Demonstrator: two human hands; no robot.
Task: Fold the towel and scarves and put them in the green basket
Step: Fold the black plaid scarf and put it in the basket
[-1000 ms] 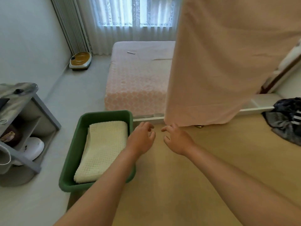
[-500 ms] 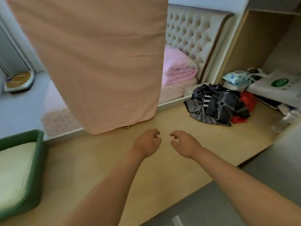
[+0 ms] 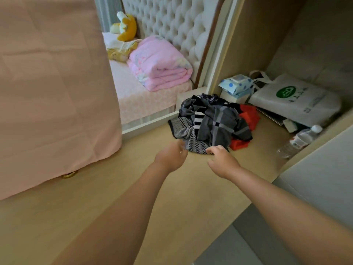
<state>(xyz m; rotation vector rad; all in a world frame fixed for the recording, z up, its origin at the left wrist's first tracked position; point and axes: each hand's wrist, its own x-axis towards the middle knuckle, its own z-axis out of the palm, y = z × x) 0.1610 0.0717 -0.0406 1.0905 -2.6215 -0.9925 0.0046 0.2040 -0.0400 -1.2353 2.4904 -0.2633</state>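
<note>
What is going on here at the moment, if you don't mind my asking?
A person is reaching both bare hands toward a crumpled pile of scarves on the wooden surface. The left hand and right hand are at the pile's near edge, fingers curled but apparently holding nothing yet. The scarves are unfolded, and the green basket is out of view.

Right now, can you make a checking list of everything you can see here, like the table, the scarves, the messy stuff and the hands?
Surface: tan wooden tabletop, mostly bare.
Job's things: crumpled pile of scarves, grey, striped and red, unfolded; green basket not in view.
Clutter: water bottle lying down, white tote bag, wipes pack.
Grippers: left hand and right hand at the pile's near edge, fingers curled, holding nothing.
Cables: nothing seen.
Surroundings: hanging peach cloth, bed with folded pink blanket, plush toy.
</note>
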